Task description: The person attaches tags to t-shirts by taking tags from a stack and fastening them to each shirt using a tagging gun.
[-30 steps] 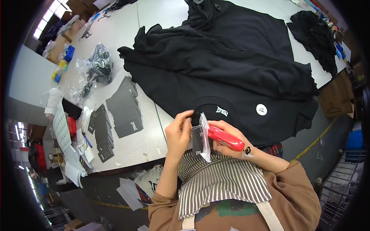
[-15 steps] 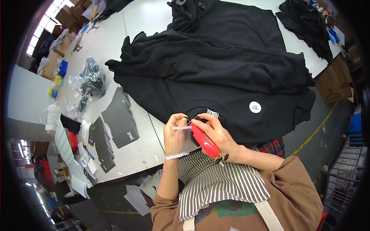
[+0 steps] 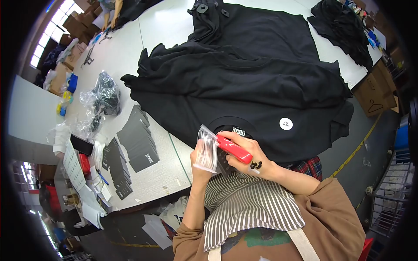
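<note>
My right hand (image 3: 249, 153) is wrapped around a red tagging gun (image 3: 234, 148) that points up and left. A clear strip of plastic tag fasteners (image 3: 208, 150) hangs from the gun across my left hand (image 3: 199, 168). That hand's fingers are mostly hidden behind the strip, so their grip is not visible. Both hands are at the neckline of a black shirt (image 3: 235, 98), beside its white-lettered neck label (image 3: 238, 130). A dark card (image 3: 225, 166) shows partly between my hands. On the shirt is a round white sticker (image 3: 285, 124).
Dark printed hang tags (image 3: 138, 143) lie fanned on the white table (image 3: 172, 174), with a second fan of tags (image 3: 116, 167) beside them. A clear plastic bag (image 3: 104, 93), a phone (image 3: 81, 145) and papers sit left. Another person's hands (image 3: 114, 21) are at the far left.
My hands were close together at a thin loop by the neckline; now they are slightly apart. The fastener strip has swung up over my left hand, and the gun has shifted slightly right.
</note>
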Demonstrator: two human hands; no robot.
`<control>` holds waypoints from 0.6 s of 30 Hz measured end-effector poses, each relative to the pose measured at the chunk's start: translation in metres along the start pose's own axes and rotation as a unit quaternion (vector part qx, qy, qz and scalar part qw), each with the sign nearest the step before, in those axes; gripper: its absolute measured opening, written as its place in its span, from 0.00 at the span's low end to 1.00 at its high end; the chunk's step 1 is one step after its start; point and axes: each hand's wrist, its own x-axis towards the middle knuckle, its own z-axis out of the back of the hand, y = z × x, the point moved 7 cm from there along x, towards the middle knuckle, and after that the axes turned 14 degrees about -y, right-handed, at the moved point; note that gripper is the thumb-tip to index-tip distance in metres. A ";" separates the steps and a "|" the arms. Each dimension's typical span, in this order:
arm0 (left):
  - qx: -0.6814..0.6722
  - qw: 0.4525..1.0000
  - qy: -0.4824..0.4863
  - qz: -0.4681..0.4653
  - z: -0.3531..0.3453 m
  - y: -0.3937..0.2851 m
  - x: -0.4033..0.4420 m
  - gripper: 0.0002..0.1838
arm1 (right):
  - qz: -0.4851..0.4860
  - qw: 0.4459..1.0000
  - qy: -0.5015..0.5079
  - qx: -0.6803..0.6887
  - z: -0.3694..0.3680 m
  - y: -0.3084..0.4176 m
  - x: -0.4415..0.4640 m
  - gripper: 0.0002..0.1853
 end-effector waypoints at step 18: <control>-0.159 0.949 0.001 0.272 0.032 -0.014 0.032 0.09 | 0.242 0.876 0.334 -0.249 0.038 0.051 -0.015 0.26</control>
